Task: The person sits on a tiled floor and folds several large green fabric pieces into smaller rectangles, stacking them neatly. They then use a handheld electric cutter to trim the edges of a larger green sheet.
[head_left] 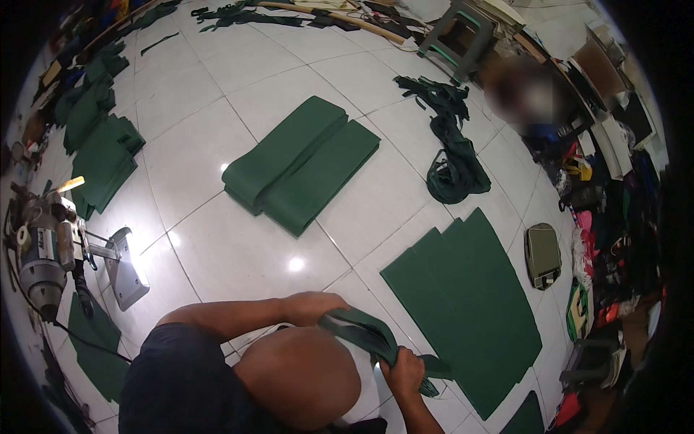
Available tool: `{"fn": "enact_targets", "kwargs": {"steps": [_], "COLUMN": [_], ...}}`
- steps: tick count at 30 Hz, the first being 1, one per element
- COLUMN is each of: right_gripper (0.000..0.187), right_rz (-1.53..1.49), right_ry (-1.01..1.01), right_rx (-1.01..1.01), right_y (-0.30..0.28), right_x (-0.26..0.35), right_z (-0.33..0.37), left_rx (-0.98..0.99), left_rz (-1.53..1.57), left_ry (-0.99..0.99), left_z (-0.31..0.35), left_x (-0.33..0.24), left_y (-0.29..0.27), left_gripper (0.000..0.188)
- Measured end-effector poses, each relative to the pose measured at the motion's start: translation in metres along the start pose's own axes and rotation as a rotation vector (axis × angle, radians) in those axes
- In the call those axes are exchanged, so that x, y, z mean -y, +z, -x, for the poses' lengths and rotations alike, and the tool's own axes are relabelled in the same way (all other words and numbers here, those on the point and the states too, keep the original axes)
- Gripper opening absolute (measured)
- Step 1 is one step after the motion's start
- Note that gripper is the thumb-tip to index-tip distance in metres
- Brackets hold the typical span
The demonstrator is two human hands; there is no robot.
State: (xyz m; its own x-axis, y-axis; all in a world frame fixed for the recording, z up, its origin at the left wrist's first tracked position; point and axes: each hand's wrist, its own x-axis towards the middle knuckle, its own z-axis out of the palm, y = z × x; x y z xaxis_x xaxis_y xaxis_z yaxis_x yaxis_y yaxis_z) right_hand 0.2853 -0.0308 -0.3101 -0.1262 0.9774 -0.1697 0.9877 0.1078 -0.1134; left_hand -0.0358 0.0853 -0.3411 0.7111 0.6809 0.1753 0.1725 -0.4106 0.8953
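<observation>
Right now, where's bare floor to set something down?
White tile is bare between the folded green fabric bands and the grey metal machine, and between those bands and the coiled dark-green strips. Crowded: mixed heap at right; flat green panels beside the right hand.

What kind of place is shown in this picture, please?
It is probably a small cutting or sewing workshop: folded green material and a stack of flat green panels lie on the tiled floor, near a tangled bundle of green strips.
</observation>
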Motion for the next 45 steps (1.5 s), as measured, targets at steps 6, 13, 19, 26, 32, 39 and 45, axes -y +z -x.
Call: {"fn": "enact_targets", "kwargs": {"steps": [6,13,19,26,32,39,45], "right_gripper": [0.053,0.049,0.048,0.045,0.044,0.046,0.097], "right_rz": [-0.08,-0.124,-0.121,0.178,0.391,0.621,0.431], "right_ry": [-0.123,-0.076,0.028,-0.133,-0.45,-0.658,-0.63], "right_rx": [-0.027,0.031,0.124,0.231,0.162,0.091,-0.723], "right_y": [-0.023,-0.006,-0.031,-0.14,-0.255,-0.319,-0.119], "right_x": [-0.033,-0.097,-0.077,-0.046,0.036,0.168,0.179], "right_z": [0.015,0.015,-0.012,-0.106,-0.264,-0.455,-0.497], "left_rx": [0.026,-0.274,-0.218,-0.5,-0.99,-1.34,-1.454], "left_rz": [0.017,0.25,0.343,0.451,0.403,0.713,0.929], "left_ry": [-0.296,-0.538,-0.337,-0.571,-0.482,-0.38,-0.618], "left_z": [-0.002,0.007,0.036,0.047,0.02,-0.036,-0.06], "left_x": [-0.006,-0.011,0.0,0.015,-0.003,0.01,0.075], "left_y": [-0.002,0.008,0.01,0.013,-0.039,-0.122,-0.131], "left_gripper": [0.045,0.069,0.07,0.055,0.047,0.038,0.046]}}
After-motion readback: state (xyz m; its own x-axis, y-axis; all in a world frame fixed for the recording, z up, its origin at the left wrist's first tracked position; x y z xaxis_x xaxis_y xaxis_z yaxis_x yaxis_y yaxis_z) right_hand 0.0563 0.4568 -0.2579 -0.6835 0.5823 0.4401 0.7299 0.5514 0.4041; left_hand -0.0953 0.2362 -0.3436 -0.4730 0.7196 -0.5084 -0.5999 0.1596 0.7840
